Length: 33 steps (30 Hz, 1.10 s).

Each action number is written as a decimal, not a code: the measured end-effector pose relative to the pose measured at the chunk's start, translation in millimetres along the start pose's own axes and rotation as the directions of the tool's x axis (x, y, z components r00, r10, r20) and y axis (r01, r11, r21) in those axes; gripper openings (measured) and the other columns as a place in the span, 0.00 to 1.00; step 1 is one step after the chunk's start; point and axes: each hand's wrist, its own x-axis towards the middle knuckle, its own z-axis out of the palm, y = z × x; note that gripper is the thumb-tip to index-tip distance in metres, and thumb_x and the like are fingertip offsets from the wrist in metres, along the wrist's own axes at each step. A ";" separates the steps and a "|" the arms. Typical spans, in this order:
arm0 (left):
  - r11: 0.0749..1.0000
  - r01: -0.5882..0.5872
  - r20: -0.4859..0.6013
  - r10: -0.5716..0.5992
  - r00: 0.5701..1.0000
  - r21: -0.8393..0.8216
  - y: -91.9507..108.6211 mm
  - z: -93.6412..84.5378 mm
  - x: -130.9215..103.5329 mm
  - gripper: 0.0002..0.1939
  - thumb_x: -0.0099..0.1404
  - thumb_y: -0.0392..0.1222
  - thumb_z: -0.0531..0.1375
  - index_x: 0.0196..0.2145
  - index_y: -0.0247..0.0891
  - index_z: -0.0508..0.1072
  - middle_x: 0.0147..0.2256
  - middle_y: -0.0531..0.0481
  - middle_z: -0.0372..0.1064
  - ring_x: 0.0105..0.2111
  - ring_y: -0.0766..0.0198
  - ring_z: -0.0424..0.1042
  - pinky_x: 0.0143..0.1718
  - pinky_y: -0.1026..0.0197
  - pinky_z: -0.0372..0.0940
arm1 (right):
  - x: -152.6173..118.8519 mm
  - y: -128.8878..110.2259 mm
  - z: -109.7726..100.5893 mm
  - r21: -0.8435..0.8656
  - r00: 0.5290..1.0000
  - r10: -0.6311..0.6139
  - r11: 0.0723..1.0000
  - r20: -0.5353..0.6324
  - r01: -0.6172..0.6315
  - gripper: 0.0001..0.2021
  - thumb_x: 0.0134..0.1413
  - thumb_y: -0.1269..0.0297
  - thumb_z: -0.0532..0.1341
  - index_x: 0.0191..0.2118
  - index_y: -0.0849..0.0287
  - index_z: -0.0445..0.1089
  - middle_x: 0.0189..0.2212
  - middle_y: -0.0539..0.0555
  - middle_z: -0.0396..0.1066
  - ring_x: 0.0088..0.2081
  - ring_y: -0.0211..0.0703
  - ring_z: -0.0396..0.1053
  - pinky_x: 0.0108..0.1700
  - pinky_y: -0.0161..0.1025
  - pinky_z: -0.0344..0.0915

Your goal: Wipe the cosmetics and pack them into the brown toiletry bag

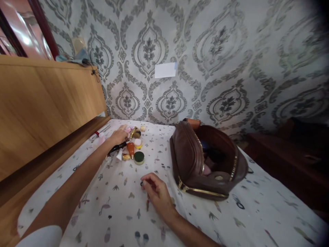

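My left hand (119, 136) reaches to a cluster of small items at the far left of the patterned sheet; its fingers are partly hidden among them. Beside it lie a black-handled brush (117, 147), an orange tube (130, 149), a round dark green-lidded jar (139, 157) and a pink and yellow round container (138, 143). My right hand (157, 192) is over the middle of the sheet, thumb and forefinger pinched at a small dark ring-like thing that I cannot make out. To its right stands an open brown leather bag (189, 154), with dark and pink contents inside.
The white patterned sheet (123, 206) ends against a papered wall. A wooden board (51, 113) rises along the left edge. A red and silver tube (96, 134) lies near it. Dark reddish furniture (275, 171) stands at the right.
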 end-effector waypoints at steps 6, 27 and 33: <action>0.995 -0.051 -0.007 0.051 0.999 -0.083 -13.7 -3.5 -12.7 0.10 0.67 0.45 0.61 0.43 0.37 0.74 0.47 0.45 0.72 0.47 0.56 0.72 0.51 0.46 0.66 | 0.3 0.8 0.4 -0.003 1.000 0.000 1.000 0.009 0.000 0.12 0.57 0.54 0.57 0.36 0.57 0.69 0.27 0.50 0.65 0.26 0.39 0.63 0.23 0.32 0.59; 0.449 -0.025 -0.001 0.054 0.999 -0.893 93.2 16.7 -106.7 0.22 0.60 0.60 0.60 0.39 0.39 0.77 0.35 0.45 0.78 0.35 0.51 0.76 0.35 0.53 0.71 | 2.9 -7.1 -0.8 0.198 1.000 0.005 0.980 -0.005 -0.004 0.21 0.57 0.44 0.58 0.43 0.58 0.67 0.31 0.51 0.68 0.27 0.37 0.67 0.23 0.32 0.60; 0.748 -0.087 -0.118 0.012 0.993 -0.658 85.6 12.3 -109.3 0.16 0.69 0.50 0.51 0.41 0.43 0.75 0.40 0.50 0.77 0.41 0.57 0.75 0.43 0.58 0.70 | 4.9 -1.6 -0.7 0.235 0.999 0.029 0.972 -0.020 -0.023 0.18 0.56 0.46 0.60 0.39 0.58 0.63 0.26 0.47 0.68 0.22 0.34 0.63 0.21 0.31 0.57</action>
